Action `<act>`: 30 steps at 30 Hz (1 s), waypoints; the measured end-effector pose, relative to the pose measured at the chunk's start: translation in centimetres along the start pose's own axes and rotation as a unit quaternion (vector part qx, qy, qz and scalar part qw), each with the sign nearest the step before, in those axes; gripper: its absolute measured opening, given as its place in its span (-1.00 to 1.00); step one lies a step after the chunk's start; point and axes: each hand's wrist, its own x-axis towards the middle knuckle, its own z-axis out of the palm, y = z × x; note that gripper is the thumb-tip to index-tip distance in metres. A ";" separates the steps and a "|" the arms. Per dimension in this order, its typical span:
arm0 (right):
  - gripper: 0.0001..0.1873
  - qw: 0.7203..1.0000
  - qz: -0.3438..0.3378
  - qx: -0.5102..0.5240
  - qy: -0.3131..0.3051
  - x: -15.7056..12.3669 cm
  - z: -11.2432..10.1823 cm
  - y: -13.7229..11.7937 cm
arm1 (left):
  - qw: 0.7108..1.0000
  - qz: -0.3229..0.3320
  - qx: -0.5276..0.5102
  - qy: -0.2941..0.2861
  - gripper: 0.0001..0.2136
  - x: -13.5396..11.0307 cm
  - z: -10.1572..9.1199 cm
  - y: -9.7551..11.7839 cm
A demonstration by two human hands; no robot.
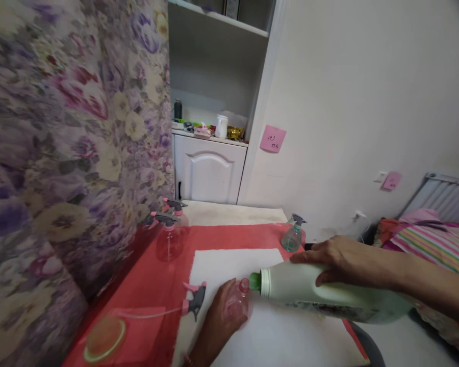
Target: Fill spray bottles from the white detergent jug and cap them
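Note:
My left hand (pixel 218 316) is wrapped round a small clear pink bottle (pixel 241 302) with no spray top on it. My right hand (pixel 340 262) grips a large pale green jug (pixel 290 280), tipped onto its side. The jug's green spout (pixel 255 281) points left, right by the bottle's neck; I cannot tell whether liquid is flowing. Left of my left hand lies a loose grey-and-pink spray head (pixel 195 300) with its thin tube stretched to the left. A round cap-like object with a pale green rim (pixel 105 339) rests at the front left.
Two pink spray bottles (pixel 169 247) stand at the back left, and a green one (pixel 291 238) at the back right. White paper (pixel 229 260) covers part of the red table cover (pixel 149 285). A floral curtain (pixel 80 153) hangs along the left. A bed (pixel 439 239) is at right.

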 end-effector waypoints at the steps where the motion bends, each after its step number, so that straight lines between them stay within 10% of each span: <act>1: -0.51 1.000 -0.001 0.003 -0.002 0.0 0.0 0.0 | 1.000 0.001 -0.006 -0.003 -0.39 0.0 0.0 -0.1; 30: -0.51 1.000 -0.010 -0.010 -0.006 -0.2 -0.1 0.0 | 1.000 -0.001 0.011 0.000 -0.39 -0.1 -0.2 -0.3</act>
